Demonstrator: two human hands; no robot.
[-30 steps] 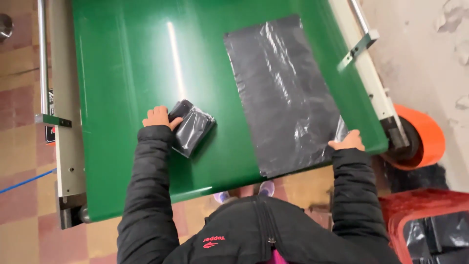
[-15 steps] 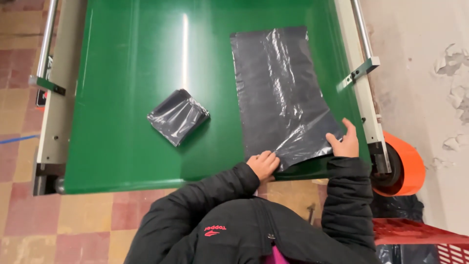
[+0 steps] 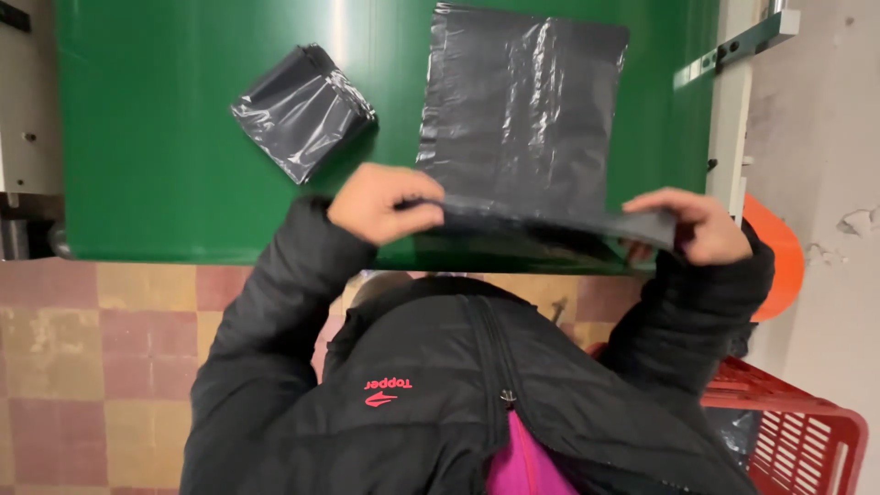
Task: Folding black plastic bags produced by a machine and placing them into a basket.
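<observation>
A flat dark grey plastic bag lies spread on the green table surface. My left hand pinches its near left corner and my right hand pinches its near right corner. The near edge is lifted off the table between them. A folded bundle of the same dark plastic rests on the green surface to the left, apart from both hands. My black jacket sleeves cover the table's near edge.
A grey metal frame runs along the table's left side and a white rail along the right. A red plastic crate stands at lower right, next to an orange round object. Checkered floor tiles lie below left.
My left hand left the folded bundle and crossed to the bag's near left corner. Both hands now grip the near edge and have raised it off the table.
</observation>
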